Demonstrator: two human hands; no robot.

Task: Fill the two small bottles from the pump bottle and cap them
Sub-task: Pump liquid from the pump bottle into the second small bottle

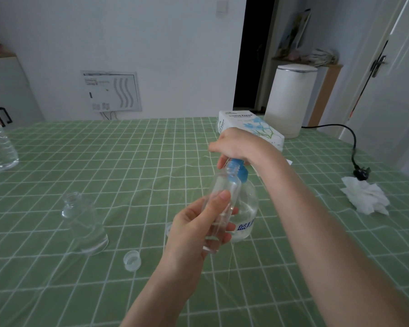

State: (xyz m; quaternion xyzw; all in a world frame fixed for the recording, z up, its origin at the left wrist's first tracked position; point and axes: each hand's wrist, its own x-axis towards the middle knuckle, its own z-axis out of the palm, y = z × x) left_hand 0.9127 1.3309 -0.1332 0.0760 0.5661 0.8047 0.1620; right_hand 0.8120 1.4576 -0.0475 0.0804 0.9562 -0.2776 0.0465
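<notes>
Clear plastic small bottle point(219, 208), gripped in the left hand point(196, 232), tilts under the blue pump bottle point(243, 204) mid-counter, right hand point(234, 145) fingers closed over the pump: filling underway; next, press steadily, mouth under spout.

- 1 view only, from a wide-angle camera on the person's head, so no 2nd view overlaps it.
- It looks forward and down across the green checked tablecloth point(85, 161).
- Both forearms reach in from the bottom edge, close to the lens.
- Beyond the table's far edge it takes in the white wall point(128, 43) and a dark doorway point(253, 55).
- Straight lines bow toward the edges.
</notes>
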